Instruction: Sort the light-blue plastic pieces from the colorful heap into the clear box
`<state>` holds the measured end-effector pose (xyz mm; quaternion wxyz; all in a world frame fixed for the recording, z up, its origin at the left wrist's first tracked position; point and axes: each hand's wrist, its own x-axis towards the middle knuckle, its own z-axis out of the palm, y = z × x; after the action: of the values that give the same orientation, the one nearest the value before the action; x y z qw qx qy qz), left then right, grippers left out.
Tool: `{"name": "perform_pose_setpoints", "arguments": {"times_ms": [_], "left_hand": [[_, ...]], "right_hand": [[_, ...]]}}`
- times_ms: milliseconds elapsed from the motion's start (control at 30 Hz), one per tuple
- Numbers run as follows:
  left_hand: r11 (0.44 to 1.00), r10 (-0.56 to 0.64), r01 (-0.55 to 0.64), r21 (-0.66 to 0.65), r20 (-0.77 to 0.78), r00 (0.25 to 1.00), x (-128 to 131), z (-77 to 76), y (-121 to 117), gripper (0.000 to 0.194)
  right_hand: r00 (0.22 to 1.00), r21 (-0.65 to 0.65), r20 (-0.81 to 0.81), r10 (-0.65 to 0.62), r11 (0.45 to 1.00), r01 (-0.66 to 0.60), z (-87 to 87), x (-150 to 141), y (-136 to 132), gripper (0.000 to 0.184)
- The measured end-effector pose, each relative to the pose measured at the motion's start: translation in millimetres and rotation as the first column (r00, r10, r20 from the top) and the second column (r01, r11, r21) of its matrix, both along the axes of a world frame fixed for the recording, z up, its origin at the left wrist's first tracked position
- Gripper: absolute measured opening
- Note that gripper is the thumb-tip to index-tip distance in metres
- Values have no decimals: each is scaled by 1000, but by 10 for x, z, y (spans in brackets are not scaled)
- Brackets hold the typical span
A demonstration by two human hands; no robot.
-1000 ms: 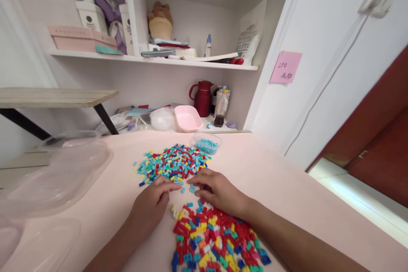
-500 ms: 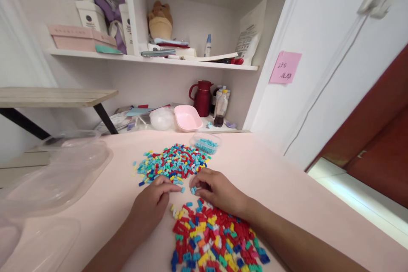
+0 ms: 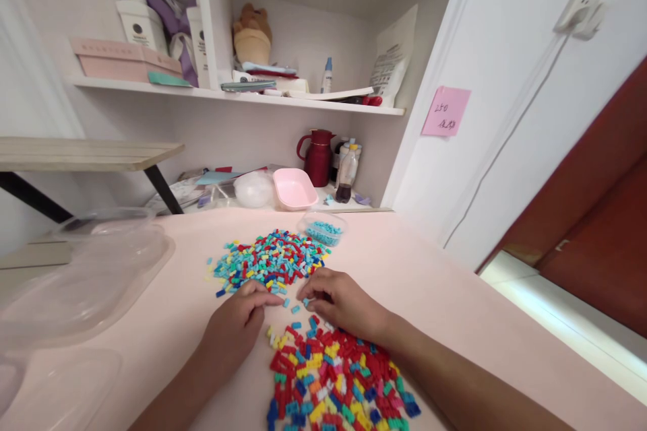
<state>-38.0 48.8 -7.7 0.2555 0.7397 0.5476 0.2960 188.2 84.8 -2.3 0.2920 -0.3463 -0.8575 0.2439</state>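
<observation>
Clock centred on the gap between the hands; 12 points away from the person.

Left hand [image 3: 237, 320], 8 o'clock: rests low, index finger extended to a loose brick [image 3: 286, 303]; touching or just short of it, cannot tell. Grip loose, nothing visible in it. The outstretched finger seems suited to pushing or steadying small pieces rather than lifting them.

Right hand [image 3: 344, 300], 3 o'clock: grip narrow, thumb and fingertips curled about a blue brick [image 3: 306, 303]. Whether it is pinched or merely touched, cannot tell. A fingertip hold probably fits a piece this small. The forearm comes in from 4 o'clock, along the right edge of the near pile [image 3: 328, 377].

Another brick [image 3: 296, 309] lies between the hands, apart from both grips. The strip between the piles likely serves as working room, within short reach of either hand.

Near pile, 5 o'clock: loosely spread, much red and yellow; the spread presumably makes single pieces easier to see. Far pile [image 3: 273, 252], 11 o'clock: more heaped, with more pale blue.

Tub [image 3: 344, 223], 1 o'clock, just beyond the far pile: clear, contents look all blue. Its walls keep them apart from the mixed colours on the desk [image 3: 445, 323].
</observation>
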Motion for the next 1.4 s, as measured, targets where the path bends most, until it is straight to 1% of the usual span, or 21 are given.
{"name": "perform_pose_setpoints", "arguments": {"times_ms": [100, 167, 200, 300, 367, 433, 533, 633, 733, 767, 833, 933, 1000, 1033, 1067, 1133, 1167, 1200, 1267, 1300, 1400], "left_hand": [[1000, 5, -6, 7, 39, 999, -7, -13, 4, 39], [1000, 9, -9, 0, 56, 998, -9, -18, 11, 39], [1000, 10, -10, -5, 58, 998, -11, -21, 16, 40], [1000, 15, -14, -12, 51, 999, -18, -36, 32, 41], [1000, 17, -17, -6, 55, 998, -26, -56, 43, 40], [1000, 21, -22, 5, 73, 997, -39, -84, 55, 39], [1000, 10, -13, 23, 107, 994, -59, -129, 79, 38], [999, 17, -21, 31, 125, 992, -71, -161, 99, 37], [999, 11, -17, 40, 149, 989, -79, -179, 109, 36], [999, 4, -10, 42, 153, 988, -82, -183, 111, 37], [999, -9, 1, 46, 155, 988, -88, -192, 114, 37], [998, -8, -1, 59, 166, 986, -92, -209, 115, 37], [999, -4, -6, 52, 183, 983, -90, -220, 119, 37], [999, -2, -7, 46, 194, 981, -88, -225, 123, 36], [999, -2, -7, 43, 203, 979, -87, -229, 126, 36], [999, -3, -6, 40, 212, 977, -89, -231, 133, 36], [999, -6, -3, 43, 211, 978, -91, -228, 136, 36], [999, -9, 0, 45, 209, 978, -94, -222, 136, 36], [999, -7, -2, 49, 197, 980, -99, -205, 133, 36], [999, -3, -6, 50, 189, 982, -99, -194, 129, 36], [998, 10, -21, 65, 158, 987, -87, -156, 104, 38]], "right_hand": [[999, -67, -51, -4, 998, 1, -2, -4, 10, 14], [992, -186, -125, -17, 983, -6, -29, -2, 31, 8], [985, -260, -167, -31, 965, -14, -45, 2, 44, 7], [960, -444, -266, -87, 895, -42, -70, 32, 80, 14], [947, -510, -301, -116, 859, -56, -36, 70, 103, 18], [939, -538, -305, -160, 842, -31, 51, 126, 141, 19], [921, -497, -276, -276, 861, 109, 261, 234, 270, 19], [859, -385, -308, -409, 879, 281, 474, 341, 503, 20], [766, -298, -349, -539, 839, 454, 583, 398, 772, 22], [745, -285, -352, -566, 823, 491, 592, 401, 849, 23], [734, -278, -345, -585, 810, 516, 580, 383, 958, 25], [738, -271, -333, -587, 809, 521, 543, 310, 969, 31], [741, -257, -344, -577, 816, 517, 525, 232, 863, 33], [758, -253, -343, -555, 832, 494, 516, 185, 780, 33], [790, -252, -335, -514, 857, 450, 506, 132, 682, 32], [896, -255, -244, -372, 916, 311, 474, 19, 457, 29], [934, -227, -183, -307, 938, 264, 450, -35, 344, 28], [957, -162, -128, -259, 958, 237, 422, -85, 237, 25], [981, -40, -37, -190, 981, 189, 353, -167, 65, 23], [985, -9, -6, -173, 985, 173, 315, -198, 5, 23], [987, -19, 38, -153, 988, 154, 216, -266, -70, 23]]}}
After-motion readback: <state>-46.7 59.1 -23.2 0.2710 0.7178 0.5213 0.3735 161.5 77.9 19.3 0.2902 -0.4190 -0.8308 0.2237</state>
